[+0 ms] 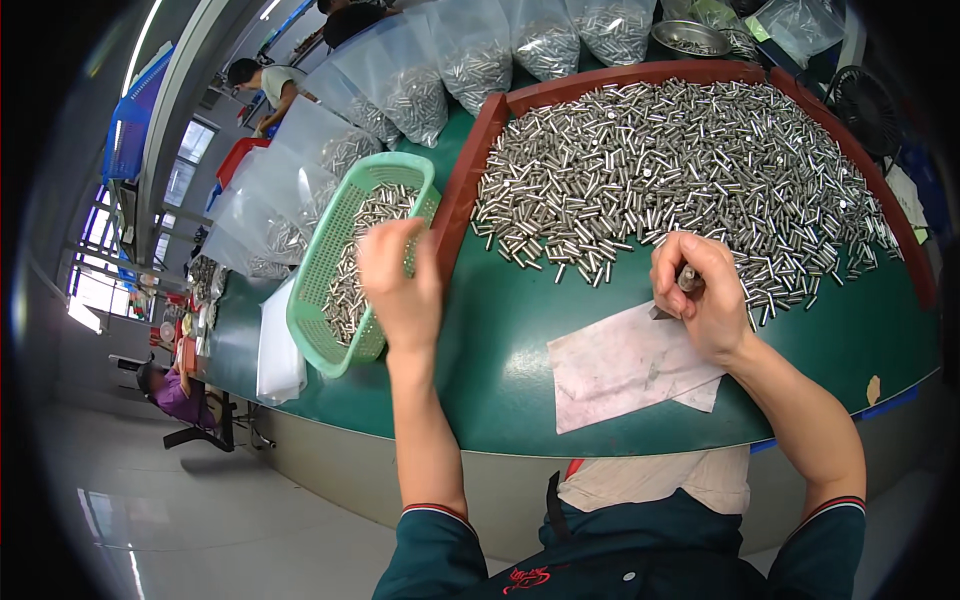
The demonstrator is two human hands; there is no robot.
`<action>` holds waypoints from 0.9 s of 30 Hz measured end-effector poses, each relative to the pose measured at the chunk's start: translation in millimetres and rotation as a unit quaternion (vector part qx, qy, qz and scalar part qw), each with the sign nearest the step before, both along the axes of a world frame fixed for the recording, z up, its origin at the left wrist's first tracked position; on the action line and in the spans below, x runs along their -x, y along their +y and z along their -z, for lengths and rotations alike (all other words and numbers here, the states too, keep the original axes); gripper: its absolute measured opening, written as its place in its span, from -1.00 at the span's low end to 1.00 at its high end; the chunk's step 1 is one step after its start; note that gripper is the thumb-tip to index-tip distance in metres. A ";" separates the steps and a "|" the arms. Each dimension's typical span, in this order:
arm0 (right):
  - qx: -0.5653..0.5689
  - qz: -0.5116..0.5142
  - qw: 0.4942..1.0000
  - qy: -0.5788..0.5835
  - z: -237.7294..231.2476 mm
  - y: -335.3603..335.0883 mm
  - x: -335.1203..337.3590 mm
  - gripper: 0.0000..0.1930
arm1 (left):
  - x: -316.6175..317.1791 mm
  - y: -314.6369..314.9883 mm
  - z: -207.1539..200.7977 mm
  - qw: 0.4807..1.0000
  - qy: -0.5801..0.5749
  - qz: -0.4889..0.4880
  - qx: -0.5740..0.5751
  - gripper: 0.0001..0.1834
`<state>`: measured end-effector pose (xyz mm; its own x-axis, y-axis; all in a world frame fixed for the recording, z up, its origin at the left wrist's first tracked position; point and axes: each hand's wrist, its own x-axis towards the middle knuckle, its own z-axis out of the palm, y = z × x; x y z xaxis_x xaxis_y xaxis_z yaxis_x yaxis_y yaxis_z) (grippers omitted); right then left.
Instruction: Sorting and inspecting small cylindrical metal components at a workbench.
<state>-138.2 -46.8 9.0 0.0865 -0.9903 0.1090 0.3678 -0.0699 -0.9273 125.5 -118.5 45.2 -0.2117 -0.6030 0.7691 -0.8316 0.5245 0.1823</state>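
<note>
My left hand (398, 285), smeared by motion, is over the right rim of a green plastic basket (310, 325). Its fingers are bent, but the blur hides whether anything is between them. Small silvery metal pins (348, 295) lie heaped inside the basket. My right hand (705, 290) is closed around a short tool (688, 278) with a rounded brownish end; a flat grey tip shows below the fingers. Under that hand lies a stained pinkish cloth (620, 365) on the green tabletop. Just beyond it spreads a large pile of the same pins (680, 170).
A dark red wooden border (468, 190) rings the pile. Clear bags of pins (470, 70) line the back and left. A metal bowl (690, 40) and a black fan (865, 105) stand at the far right. White plastic sheets (280, 350) lie left of the basket. Other people sit farther off.
</note>
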 end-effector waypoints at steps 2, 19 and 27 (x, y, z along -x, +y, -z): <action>-0.005 0.001 1.000 0.001 -1.3 0.2 -0.4 -0.59 | 16.5 2.0 15.9 0.982 -0.008 0.122 -0.144 -0.91; -0.009 -0.011 0.999 -0.047 -1.1 -0.4 -1.4 -0.59 | 31.9 7.7 38.7 0.964 -0.095 0.160 -0.191 -0.87; -0.020 -0.014 0.998 -0.060 0.6 -1.5 -0.7 -0.60 | 39.2 15.9 39.2 0.568 0.503 0.277 -0.590 -0.84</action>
<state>-137.5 -48.3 8.4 0.1035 -0.9913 0.0817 0.4784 -0.0224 -0.8779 86.3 -102.6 5.9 -0.4316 -0.8792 -0.2018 0.2365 -0.3262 0.9153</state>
